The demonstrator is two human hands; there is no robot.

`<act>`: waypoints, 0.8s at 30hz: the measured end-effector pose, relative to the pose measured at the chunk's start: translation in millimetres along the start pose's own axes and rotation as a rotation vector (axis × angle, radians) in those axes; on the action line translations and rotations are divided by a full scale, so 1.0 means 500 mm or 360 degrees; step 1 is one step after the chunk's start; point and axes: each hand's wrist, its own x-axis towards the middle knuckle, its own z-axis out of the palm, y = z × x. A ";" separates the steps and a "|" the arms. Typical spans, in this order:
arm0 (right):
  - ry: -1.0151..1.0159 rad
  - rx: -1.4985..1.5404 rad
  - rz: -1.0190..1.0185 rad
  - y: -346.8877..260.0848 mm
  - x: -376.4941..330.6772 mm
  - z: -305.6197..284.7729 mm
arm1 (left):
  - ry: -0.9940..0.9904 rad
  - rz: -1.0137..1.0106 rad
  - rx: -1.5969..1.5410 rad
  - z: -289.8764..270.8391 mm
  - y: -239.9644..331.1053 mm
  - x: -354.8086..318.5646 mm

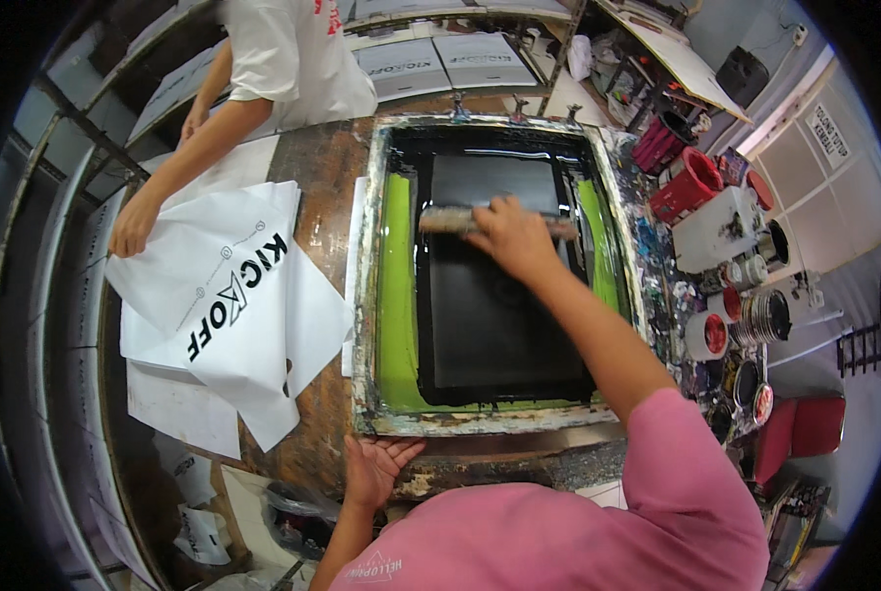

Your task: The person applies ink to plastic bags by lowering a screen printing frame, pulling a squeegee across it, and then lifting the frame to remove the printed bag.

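My right hand (515,239) is closed over a wooden-handled squeegee (445,220), which lies crosswise on the upper half of a screen-printing frame (363,295). Black ink (480,340) covers the middle of the screen, between bright green strips (397,295) at the sides. Palm up, my left hand (385,465) is at the frame's near left corner, its fingers stretched out along the lower edge and holding nothing that I can see. The blade under the squeegee is hidden.
At the left, a co-worker's hand (137,225) grips a printed white sheet (219,286) above a loose pile. Red tubs (686,187) and several ink cans (760,315) crowd the right side. Hinge clamps (519,106) stand at the frame's far edge. Racks (66,295) line the left.
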 end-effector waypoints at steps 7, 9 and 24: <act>-0.0133 -0.0069 -0.0050 0.100 0.155 0.017 | -0.0264 0.0127 0.0075 -0.016 -0.009 -0.002; -0.0311 -0.0033 -0.0043 0.081 0.144 -0.040 | -0.0292 0.0168 -0.0025 -0.021 -0.015 0.001; 0.0020 -0.0107 0.0037 -0.310 -0.310 -0.387 | -0.0912 0.0405 -0.0112 0.057 0.087 -0.017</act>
